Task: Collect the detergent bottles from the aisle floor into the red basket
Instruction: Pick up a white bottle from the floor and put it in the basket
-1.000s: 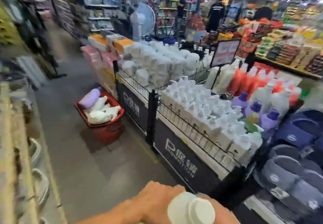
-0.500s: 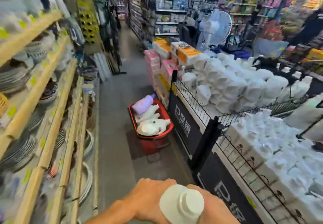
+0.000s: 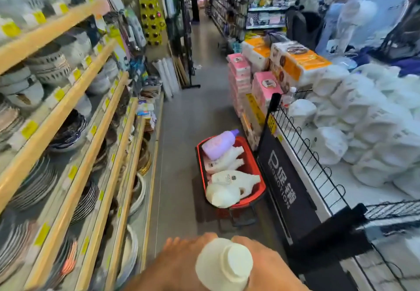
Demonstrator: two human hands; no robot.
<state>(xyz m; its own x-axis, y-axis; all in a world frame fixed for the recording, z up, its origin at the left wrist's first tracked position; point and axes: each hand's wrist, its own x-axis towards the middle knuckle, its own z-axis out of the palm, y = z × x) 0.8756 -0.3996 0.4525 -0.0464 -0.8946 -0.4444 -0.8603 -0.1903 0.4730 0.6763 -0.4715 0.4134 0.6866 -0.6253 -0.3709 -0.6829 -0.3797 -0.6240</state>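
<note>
Just the head cam here: left hand (image 3: 181,256) and right hand (image 3: 261,256) both grip a white detergent bottle (image 3: 223,265) at the bottom edge, fingertips mostly hidden. The red basket (image 3: 261,187) sits on the floor ahead, just beside the black promo bin (image 3: 281,177), with a purple bottle (image 3: 219,145) and several white ones piled in. I'd walk up and lay it down low and gently so the heap doesn't roll.

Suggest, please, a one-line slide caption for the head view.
The left hand and right hand hold a white detergent bottle; the red basket on the aisle floor holds several bottles.
</note>
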